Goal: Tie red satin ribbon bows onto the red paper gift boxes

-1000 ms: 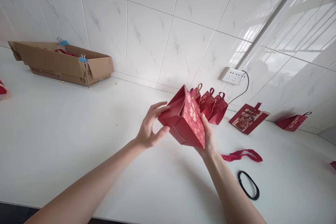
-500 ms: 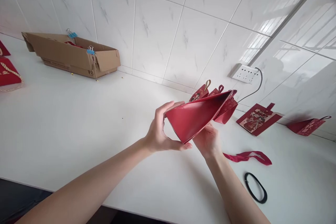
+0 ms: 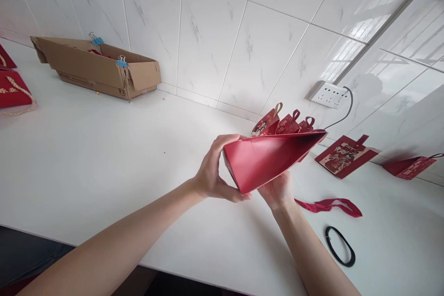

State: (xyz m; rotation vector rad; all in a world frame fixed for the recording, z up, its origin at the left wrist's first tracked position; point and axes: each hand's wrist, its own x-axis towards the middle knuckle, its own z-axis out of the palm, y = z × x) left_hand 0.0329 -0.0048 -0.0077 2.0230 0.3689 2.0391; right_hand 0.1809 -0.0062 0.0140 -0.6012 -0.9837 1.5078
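Observation:
A red folded-card gift box [image 3: 267,159], wedge-shaped with its near side facing me, is held up above the white table. My left hand [image 3: 217,171] grips its left end, fingers along the upper edge and thumb under the lower corner. Beneath the box, my right hand [image 3: 277,189] supports the lower panel; its fingers are mostly hidden behind the card. A dark red ribbon [image 3: 333,206] lies on the table by my right forearm, with a black ring-shaped band [image 3: 340,246] nearer to me.
Several small red boxes with loop handles [image 3: 266,122] stand behind the held one. Further right are a red printed box [image 3: 343,155] and another red box [image 3: 411,166]. A cardboard box [image 3: 93,71] with blue binder clips sits back left. A power strip [image 3: 329,95] is on the tiled wall.
The held box has turned slightly and its opening looks wider, its far end now reaching further right. Both hands keep nearly the same hold. The view has shifted a little.

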